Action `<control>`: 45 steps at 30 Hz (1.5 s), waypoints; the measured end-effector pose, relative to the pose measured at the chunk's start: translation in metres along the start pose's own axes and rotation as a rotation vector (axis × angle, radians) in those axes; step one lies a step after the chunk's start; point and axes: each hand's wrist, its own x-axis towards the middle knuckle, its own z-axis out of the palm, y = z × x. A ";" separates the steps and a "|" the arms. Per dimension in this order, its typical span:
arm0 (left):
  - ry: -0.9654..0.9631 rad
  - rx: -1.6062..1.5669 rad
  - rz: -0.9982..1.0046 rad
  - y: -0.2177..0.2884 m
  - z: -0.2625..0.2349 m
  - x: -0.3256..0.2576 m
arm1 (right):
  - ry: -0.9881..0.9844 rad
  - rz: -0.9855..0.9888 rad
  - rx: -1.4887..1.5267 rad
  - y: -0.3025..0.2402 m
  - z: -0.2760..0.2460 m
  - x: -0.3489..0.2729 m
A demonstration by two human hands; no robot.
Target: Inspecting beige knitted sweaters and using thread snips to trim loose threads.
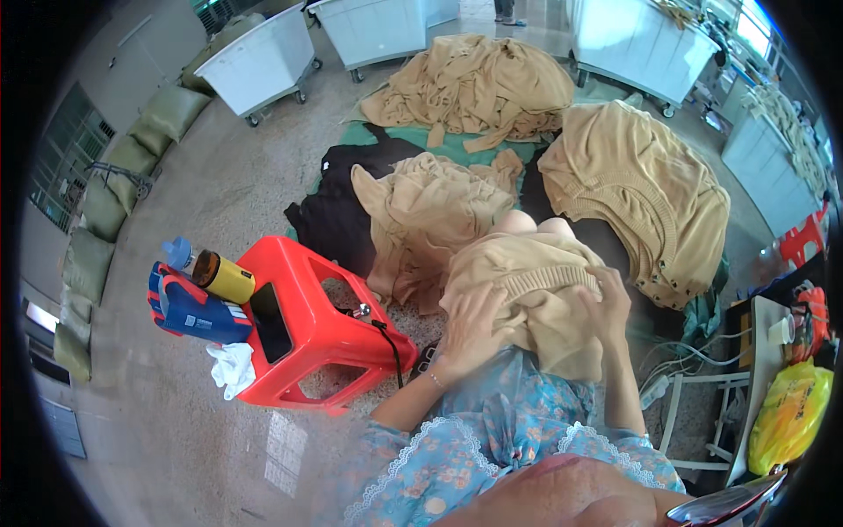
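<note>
A tan knit garment [527, 263] with a ribbed band lies bunched across my lap, over my knees. My left hand [472, 332] rests on its left side, palm down, with fingers stretched out. At the other end of the ribbed band, my right hand [608, 307] has its thumb and bent fingers about the cloth at the edge. Just beyond my knees, a loose heap of tan knit garments [430, 198] overlaps a black garment [338, 206] on the floor. To the right sits a larger tan pile [637, 189] with ribbed edges showing.
A red plastic stool [307, 307] at my left carries a phone [270, 322], a yellow bottle [225, 277] and a blue bag [198, 307]. Another tan heap [474, 83] lies farther off, before white wheeled bins [259, 61]. Cables and a small table [762, 386] are at right.
</note>
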 end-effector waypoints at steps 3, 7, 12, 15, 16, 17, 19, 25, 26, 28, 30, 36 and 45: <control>0.083 0.011 0.003 -0.015 0.009 0.004 | -0.262 -0.024 -0.047 0.016 -0.002 -0.014; 0.061 0.028 0.031 -0.047 0.002 -0.004 | -0.221 0.039 0.054 0.036 0.000 -0.027; 0.049 -0.731 -0.287 -0.028 -0.062 0.013 | -0.070 0.200 -0.189 0.060 0.010 -0.027; 0.030 -0.585 0.036 0.026 -0.145 0.029 | 0.016 0.097 -0.080 0.058 0.018 -0.015; 0.073 -0.639 0.105 0.034 -0.160 0.027 | 0.014 0.093 -0.072 0.052 0.018 -0.009; 0.064 -0.651 0.109 0.035 -0.166 0.029 | 0.015 0.106 0.076 0.051 0.016 -0.006; 0.093 -1.021 -0.003 0.039 -0.180 0.031 | 0.018 0.209 0.363 0.045 0.011 -0.002; -0.071 -0.921 0.109 0.053 -0.195 0.048 | -0.231 -0.077 0.330 0.006 0.011 0.014; -0.065 -0.959 0.126 0.053 -0.192 0.051 | -0.238 -0.112 0.362 0.006 0.015 0.011; 0.001 -1.003 0.052 0.056 -0.189 0.056 | -0.239 -0.105 0.546 0.003 0.018 0.009; 0.071 -1.032 -0.033 0.058 -0.192 0.057 | -0.247 -0.233 0.507 -0.009 0.012 0.009; 0.028 -1.044 0.000 0.061 -0.217 0.046 | -0.046 -0.021 -0.142 0.008 0.016 0.026; 0.058 0.341 0.256 0.020 -0.268 0.139 | 0.538 0.066 -0.510 0.095 -0.126 0.072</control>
